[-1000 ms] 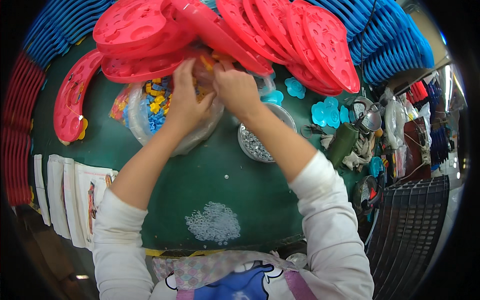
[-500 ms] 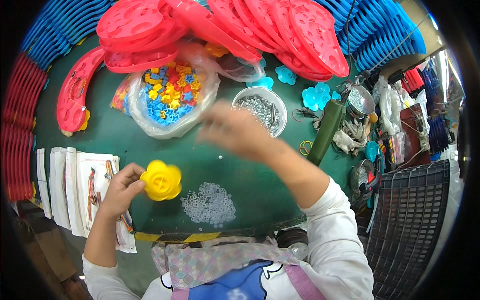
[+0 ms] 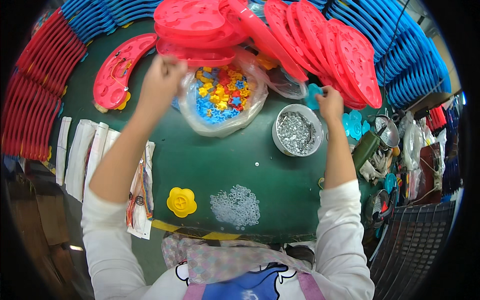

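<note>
So the clear plastic bag [image 3: 220, 97] is sitting open in the middle of the green table [image 3: 210, 165], crinkly and shiny, and it's holding a heap of small star-ish plastic pieces [image 3: 221, 94] in blue, yellow and red. Just right of the bag a round metal bowl [image 3: 297, 131] is sitting full of tiny silvery bits, could be screws but they're too small to tell. The left hand [image 3: 161, 80] is hanging just left of the bag, over its edge, fingers curled in and pinching something small; I can't tell what it is. The right hand [image 3: 330, 100] is out past the bowl, well right of the bag, closing loosely on a teal flower-shaped piece [image 3: 313, 95], with more teal flower pieces [image 3: 354, 125] lying further right. Nearer the person than the bag, a yellow flower-shaped piece [image 3: 181, 201] is lying flat and smooth with a raised hub in the middle, and beside it a loose pile of small clear rings [image 3: 236, 206] is spreading on the table. Behind the bag, glossy red trays [image 3: 192, 22] with moulded hollows are stacking up, and another curved red tray [image 3: 117, 70] is lying to the bag's left. Blue trays [image 3: 410, 55] are fanning out far right, and white printed packets [image 3: 85, 155] are lying down left of the bag.
</note>
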Demonstrator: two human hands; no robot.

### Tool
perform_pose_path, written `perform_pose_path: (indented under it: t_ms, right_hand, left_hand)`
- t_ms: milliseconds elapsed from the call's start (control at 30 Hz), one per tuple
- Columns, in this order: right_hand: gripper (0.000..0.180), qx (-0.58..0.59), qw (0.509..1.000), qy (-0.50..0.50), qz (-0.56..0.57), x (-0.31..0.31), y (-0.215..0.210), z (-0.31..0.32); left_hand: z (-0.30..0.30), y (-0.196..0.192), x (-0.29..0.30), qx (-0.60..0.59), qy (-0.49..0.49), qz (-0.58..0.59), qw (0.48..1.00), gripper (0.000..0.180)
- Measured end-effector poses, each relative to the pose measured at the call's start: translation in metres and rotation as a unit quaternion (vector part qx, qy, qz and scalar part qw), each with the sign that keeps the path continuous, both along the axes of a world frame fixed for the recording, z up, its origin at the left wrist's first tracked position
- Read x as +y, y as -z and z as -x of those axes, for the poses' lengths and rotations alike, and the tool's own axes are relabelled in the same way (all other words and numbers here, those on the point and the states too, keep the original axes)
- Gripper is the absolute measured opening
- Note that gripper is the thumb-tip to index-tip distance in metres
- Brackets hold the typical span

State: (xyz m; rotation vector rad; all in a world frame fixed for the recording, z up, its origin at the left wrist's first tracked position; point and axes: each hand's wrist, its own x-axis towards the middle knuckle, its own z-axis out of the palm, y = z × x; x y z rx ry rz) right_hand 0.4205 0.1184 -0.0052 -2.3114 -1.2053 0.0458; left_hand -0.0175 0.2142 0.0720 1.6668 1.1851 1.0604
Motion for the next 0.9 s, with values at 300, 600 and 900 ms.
perform_pose_path:
  t_ms: [300,600,900]
  right_hand:
    - [0.030,-0.227,0.825,-0.485,-0.182,-0.176,-0.024,0.114]
    - [0.065,-0.070,0.851,-0.515,-0.071,-0.250,0.017,0.119]
    - [0.078,0.618,0.716,-0.287,-0.149,-0.178,-0.027,0.148]
  left_hand:
    - [0.012,0.033,0.223,-0.313,0.064,0.162,0.934,0.042]
    - [0.072,0.007,0.028,-0.373,-0.026,0.103,0.922,0.041]
    - [0.157,0.058,-0.157,-0.325,-0.148,0.199,0.912,0.051]
